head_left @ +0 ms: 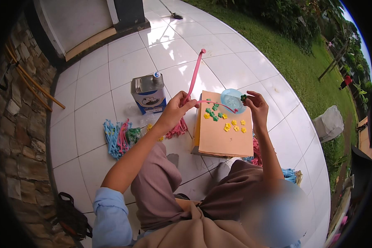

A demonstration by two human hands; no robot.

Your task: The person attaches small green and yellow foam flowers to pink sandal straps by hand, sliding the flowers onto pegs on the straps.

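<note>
The left hand (pixel 178 106) pinches a pink stem (pixel 196 75), knob-tipped, its long axis pointing to one o'clock, at the box's (pixel 229 146) eleven; a thinner pink strand (pixel 214 102) curves toward four. The right hand (pixel 257 105) grips a dark-green petalled flower (pixel 244 98).

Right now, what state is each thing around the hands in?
Left hand: closed on pink strip
Pink strip: pinched, upper end free
Right hand: pinching dark green flower
Dark green flower: held
Yellow flowers: scattered
Bright green flowers: scattered
Light-blue bowl: upright, contents unclear
Metal can: upright
</note>
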